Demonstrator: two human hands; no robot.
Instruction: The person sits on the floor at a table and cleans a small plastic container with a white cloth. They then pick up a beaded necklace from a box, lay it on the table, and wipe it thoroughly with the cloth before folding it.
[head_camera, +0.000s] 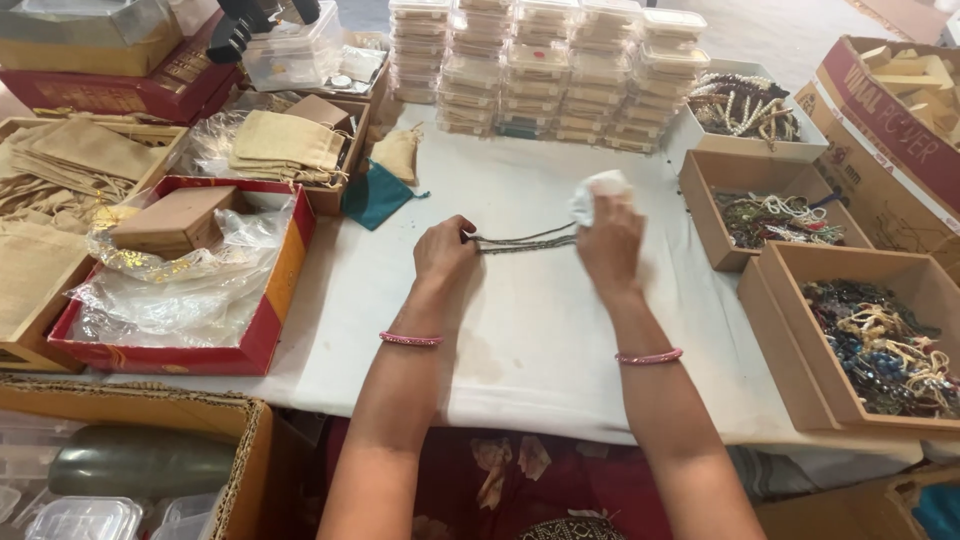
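My left hand (443, 250) pinches one end of a thin dark beaded string (525, 241) stretched flat over the white cloth-covered table (520, 330). My right hand (610, 240) grips the string's other end together with a crumpled white cloth (598, 188) that sticks out above the fingers. Both wrists wear pink bangles. The strands run nearly level between the two hands.
Stacks of clear plastic boxes (545, 65) stand at the back. Cardboard boxes of beaded jewellery (880, 345) line the right side. A red tray with plastic wrap and a brown box (180, 270) lies left, with tan pouches (285, 145) and a teal pouch (375, 195) behind it.
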